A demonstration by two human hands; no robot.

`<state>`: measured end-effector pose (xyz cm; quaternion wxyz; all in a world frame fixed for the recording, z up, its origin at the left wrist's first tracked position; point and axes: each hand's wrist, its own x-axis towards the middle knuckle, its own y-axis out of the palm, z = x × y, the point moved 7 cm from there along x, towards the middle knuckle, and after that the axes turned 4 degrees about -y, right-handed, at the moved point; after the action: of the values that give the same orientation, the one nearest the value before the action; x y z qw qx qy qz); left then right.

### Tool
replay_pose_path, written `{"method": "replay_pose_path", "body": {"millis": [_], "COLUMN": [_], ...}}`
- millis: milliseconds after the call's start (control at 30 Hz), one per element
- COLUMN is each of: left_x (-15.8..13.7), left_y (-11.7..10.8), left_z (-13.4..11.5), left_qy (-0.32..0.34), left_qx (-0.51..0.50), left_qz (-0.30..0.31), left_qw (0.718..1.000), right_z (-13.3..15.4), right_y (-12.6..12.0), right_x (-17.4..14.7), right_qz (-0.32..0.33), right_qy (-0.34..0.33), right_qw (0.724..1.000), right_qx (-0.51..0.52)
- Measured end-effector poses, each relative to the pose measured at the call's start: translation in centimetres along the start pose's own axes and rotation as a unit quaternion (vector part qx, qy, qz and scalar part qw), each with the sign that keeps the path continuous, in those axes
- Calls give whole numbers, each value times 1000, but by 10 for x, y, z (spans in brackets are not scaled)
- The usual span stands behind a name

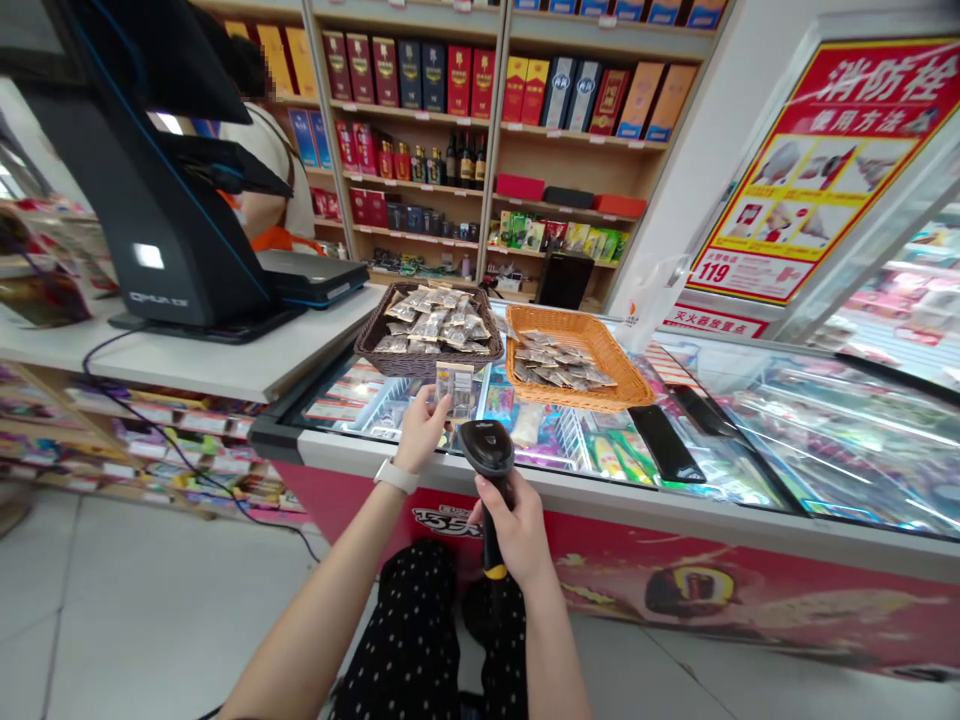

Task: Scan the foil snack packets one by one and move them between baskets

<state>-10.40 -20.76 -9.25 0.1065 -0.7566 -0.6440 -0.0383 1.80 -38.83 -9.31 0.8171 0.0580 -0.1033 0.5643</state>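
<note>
My left hand [424,428], with a white watch band at the wrist, pinches a small clear packet [455,388] with dark contents over the freezer's glass top. In my right hand [517,525] is a black barcode scanner [487,448], its fingers wrapped round the handle and its head close to the packet. A dark brown wicker basket [367,345] heaped with similar packets sits just beyond my left hand. To its right, an orange-tan wicker basket [634,385] holds a smaller pile of them.
Two black phones [666,443] [701,410] lie on the chest freezer [600,515]. A point-of-sale terminal [180,220] stands on the white counter [225,365] at left, its cable hanging down. Behind it is a person [281,170]. Shelves of boxed bottles [420,75] line the back.
</note>
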Motion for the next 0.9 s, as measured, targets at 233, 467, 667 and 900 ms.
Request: {"method": "replay_pose_path", "body": {"millis": [233,467,667,900], "left_x": [0,-1,-2,0], "left_y": [2,2,2,1], "left_z": [4,0,-3,1], "left_qy": [8,9,14,-2], "left_qx": [-3,3,-1,9], "left_qz": [2,10,14,6], "left_qw": [1000,1000,1000,1000], "right_z": [-1,3,4,-2], "right_y": [7,5,5,7], "right_x": [0,-1,-1,-1], "right_qz": [-17,-29,-35,-24], "right_qy": [-1,-9,-11,0], "right_qw": [1000,1000,999,999], "right_qx": [-8,-9,6,43]}}
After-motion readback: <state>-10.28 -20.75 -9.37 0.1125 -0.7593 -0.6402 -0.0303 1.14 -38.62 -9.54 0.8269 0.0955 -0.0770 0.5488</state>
